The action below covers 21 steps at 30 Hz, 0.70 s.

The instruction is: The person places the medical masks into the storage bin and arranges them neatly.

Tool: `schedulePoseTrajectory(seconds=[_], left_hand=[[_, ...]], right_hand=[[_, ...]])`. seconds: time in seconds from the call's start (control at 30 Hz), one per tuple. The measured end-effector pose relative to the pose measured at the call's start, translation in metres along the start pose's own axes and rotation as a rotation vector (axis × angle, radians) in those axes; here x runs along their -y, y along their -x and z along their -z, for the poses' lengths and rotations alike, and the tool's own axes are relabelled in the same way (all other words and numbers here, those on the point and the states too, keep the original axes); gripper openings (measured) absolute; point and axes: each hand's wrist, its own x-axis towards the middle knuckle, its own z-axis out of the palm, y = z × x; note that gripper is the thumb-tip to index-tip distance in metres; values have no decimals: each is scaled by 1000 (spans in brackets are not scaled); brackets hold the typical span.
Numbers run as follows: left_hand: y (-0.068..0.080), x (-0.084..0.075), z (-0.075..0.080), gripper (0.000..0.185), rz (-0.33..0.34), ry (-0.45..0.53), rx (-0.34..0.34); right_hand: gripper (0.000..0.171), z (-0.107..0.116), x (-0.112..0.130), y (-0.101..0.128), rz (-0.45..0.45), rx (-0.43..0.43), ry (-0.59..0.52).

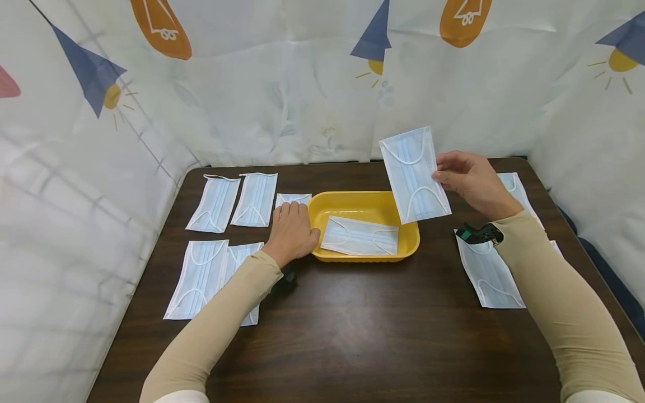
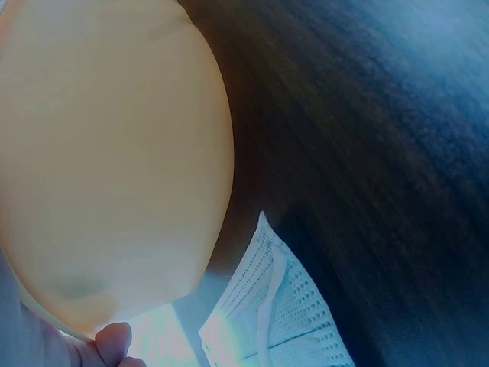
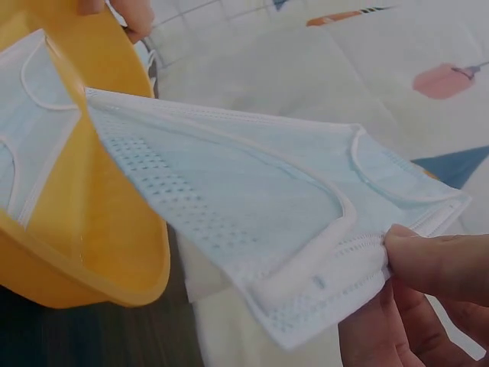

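Note:
My right hand [image 1: 471,182] pinches a light blue face mask [image 1: 414,173] by its edge, above the right end of a yellow tray [image 1: 353,206]. White ear loops show on this mask. Another face mask [image 1: 360,236] lies inside the tray. My left hand [image 1: 293,232] grips the tray's left rim, with the thumb over the edge. Partly behind that hand lies a mask [image 1: 293,198]. In the left wrist view, the tray's side [image 2: 114,168] fills much of the picture, and a mask [image 2: 286,317] lies beside it.
More masks lie on the dark wooden table [image 1: 353,324]: several at the left, including an upper one [image 1: 214,204] and a lower one [image 1: 196,280], and others at the right [image 1: 489,274], partly under my right forearm. A white printed curtain [image 1: 282,101] hangs behind the table.

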Motion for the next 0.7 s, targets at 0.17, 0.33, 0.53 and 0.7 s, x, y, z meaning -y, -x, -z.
schedulePoseTrajectory(seconds=[0.17, 0.33, 0.53, 0.7], left_hand=[[1, -1, 1, 36, -2, 4, -10], [1, 0, 0, 35, -1, 5, -9], [1, 0, -1, 35, 0, 0, -11], [1, 0, -1, 34, 0, -2, -12]], right_hand=[[37, -6, 1, -2, -11, 13, 10], [36, -13, 2, -2, -19, 37, 1], [33, -22, 4, -4, -7, 62, -40], [33, -28, 2, -6, -13, 81, -22]])
